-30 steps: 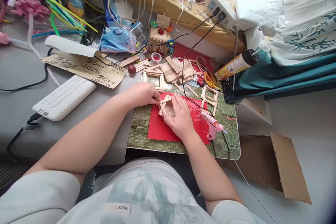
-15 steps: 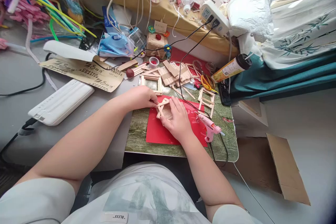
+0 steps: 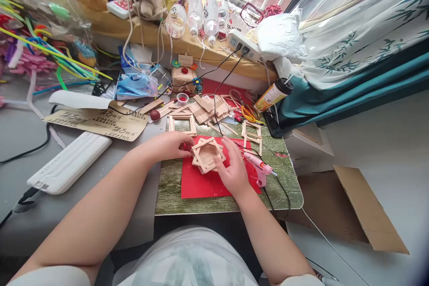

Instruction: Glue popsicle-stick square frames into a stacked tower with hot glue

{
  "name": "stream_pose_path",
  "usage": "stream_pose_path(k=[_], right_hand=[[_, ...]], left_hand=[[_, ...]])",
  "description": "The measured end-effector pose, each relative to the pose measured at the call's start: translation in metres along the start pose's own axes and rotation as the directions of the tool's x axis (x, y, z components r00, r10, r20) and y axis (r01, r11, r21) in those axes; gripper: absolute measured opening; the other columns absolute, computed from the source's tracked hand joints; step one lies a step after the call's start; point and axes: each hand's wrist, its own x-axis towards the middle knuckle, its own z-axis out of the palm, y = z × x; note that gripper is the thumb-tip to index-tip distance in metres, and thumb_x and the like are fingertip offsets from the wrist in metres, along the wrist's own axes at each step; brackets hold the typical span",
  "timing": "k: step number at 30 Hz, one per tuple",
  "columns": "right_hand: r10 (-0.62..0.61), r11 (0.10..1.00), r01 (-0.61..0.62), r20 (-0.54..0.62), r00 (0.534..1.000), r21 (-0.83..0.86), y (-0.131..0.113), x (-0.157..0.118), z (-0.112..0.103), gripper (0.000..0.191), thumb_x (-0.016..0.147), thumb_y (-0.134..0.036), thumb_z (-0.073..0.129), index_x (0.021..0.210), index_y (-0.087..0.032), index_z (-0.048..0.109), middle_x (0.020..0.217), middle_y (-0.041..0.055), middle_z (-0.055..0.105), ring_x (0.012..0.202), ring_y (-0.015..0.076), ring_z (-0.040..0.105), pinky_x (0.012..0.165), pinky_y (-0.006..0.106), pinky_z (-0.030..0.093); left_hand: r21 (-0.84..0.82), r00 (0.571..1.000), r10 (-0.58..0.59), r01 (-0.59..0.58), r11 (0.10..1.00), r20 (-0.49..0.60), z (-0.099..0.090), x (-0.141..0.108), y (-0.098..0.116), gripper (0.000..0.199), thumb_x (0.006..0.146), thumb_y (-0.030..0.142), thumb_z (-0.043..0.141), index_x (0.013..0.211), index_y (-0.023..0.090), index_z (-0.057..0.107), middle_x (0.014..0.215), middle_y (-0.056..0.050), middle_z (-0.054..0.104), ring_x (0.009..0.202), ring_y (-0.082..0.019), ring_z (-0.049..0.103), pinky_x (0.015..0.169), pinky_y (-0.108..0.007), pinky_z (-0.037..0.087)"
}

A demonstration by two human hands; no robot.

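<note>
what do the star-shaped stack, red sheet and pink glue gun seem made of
Star-shaped stack: probably bare matte wood, given its pale, unpainted look. Red sheet: likely smooth paper or card, thin and flat. Pink glue gun: apparently plastic, given its smooth, moulded shape.

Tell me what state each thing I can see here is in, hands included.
Stick stack: square layers turned into a star, open in the middle
Left hand: curled at the stack's left edge
Right hand: open, thumb at the stack's right edge
Glue gun: lying on its side
Red sheet: lying flat
Power strip: two plugs in
Little cup: open, something red inside
Drink cup: lidded, straw in
Cardboard box: open
Sandpaper: one edge curled over
</note>
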Motion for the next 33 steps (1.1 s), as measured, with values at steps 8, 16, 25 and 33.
stream_pose_path(k=[8, 16, 25, 33], right_hand=[[0.215, 0.834, -0.174, -0.019, 0.976, 0.524, 0.041, -0.018, 0.018, 0.046, 0.106, -0.038, 0.066, 0.151, -0.031, 0.058, 0.154, 0.0129, 0.062, 0.143, 0.0311, 0.063, 0.124, 0.059, 0.052], [0.279, 0.854, -0.218, -0.062, 0.958, 0.472, 0.041, -0.016, 0.014, 0.036, 0.104, -0.040, 0.068, 0.139, -0.031, 0.065, 0.139, 0.0111, 0.069, 0.123, 0.0291, 0.071, 0.112, 0.055, 0.060], [0.263, 0.882, -0.216, -0.056, 0.963, 0.420, 0.043, -0.016, 0.016, 0.037, 0.103, -0.038, 0.068, 0.139, -0.030, 0.064, 0.138, 0.0116, 0.068, 0.120, 0.0287, 0.070, 0.110, 0.054, 0.060], [0.170, 0.935, -0.155, -0.020, 0.985, 0.320, 0.039, -0.014, 0.010, 0.050, 0.100, -0.033, 0.071, 0.148, -0.031, 0.060, 0.151, 0.0118, 0.062, 0.132, 0.0296, 0.065, 0.116, 0.053, 0.055]], left_hand=[[0.067, 1.000, 0.016, -0.014, 0.998, -0.021, 0.010, 0.006, -0.007, 0.022, 0.093, 0.045, 0.069, 0.106, 0.030, 0.078, 0.105, -0.001, 0.082, 0.086, -0.023, 0.070, 0.071, -0.030, 0.046], [0.049, 0.993, 0.015, -0.010, 0.999, -0.115, 0.009, 0.007, -0.004, 0.024, 0.094, 0.031, 0.064, 0.111, 0.030, 0.081, 0.102, -0.001, 0.082, 0.086, -0.021, 0.072, 0.073, -0.030, 0.051], [0.242, 0.890, 0.085, 0.029, 0.970, -0.448, -0.002, 0.005, -0.024, 0.028, 0.101, 0.038, 0.061, 0.116, 0.024, 0.080, 0.114, -0.008, 0.081, 0.106, -0.028, 0.070, 0.092, -0.040, 0.055], [0.358, 0.931, 0.066, 0.072, 0.931, -0.360, -0.002, 0.010, -0.028, 0.034, 0.106, 0.038, 0.054, 0.113, 0.028, 0.085, 0.109, -0.008, 0.085, 0.100, -0.029, 0.070, 0.091, -0.043, 0.051]])
